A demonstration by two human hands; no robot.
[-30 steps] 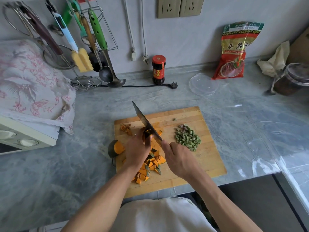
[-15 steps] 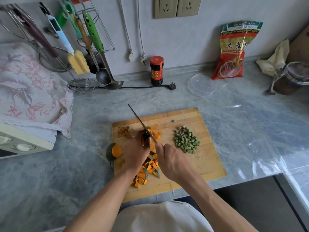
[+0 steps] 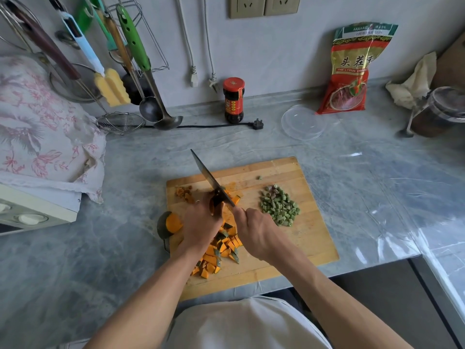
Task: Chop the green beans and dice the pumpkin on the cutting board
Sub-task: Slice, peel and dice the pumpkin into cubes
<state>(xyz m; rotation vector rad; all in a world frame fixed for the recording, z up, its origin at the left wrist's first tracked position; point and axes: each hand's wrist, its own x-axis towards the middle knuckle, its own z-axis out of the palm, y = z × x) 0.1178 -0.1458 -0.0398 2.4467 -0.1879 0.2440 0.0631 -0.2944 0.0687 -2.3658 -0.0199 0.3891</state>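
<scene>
We see a wooden cutting board (image 3: 297,238) lying on a grey marbled counter (image 3: 120,248), with both bare hands working over its left half. The right hand (image 3: 256,233) grasps the handle of a dark cleaver (image 3: 211,181), whose blade angles up and away toward the far left, its tip raised past the board's far edge. The left hand (image 3: 201,222) curls down over a piece of pumpkin beside the blade; we cannot tell how firmly it grips, since the fingers hide the piece. Diced pumpkin cubes (image 3: 219,255), orange with green skin, lie in a heap on the near left of the board, between the two wrists. A larger pumpkin chunk (image 3: 172,222) sits at the board's left edge, partly overhanging the counter. The chopped green beans (image 3: 279,209) form a small pile on the right half of the board, apart from the pumpkin. At the back of the counter stand a dark sauce jar (image 3: 234,100), a clear plastic lid (image 3: 303,122) and a red bag (image 3: 349,69).
</scene>
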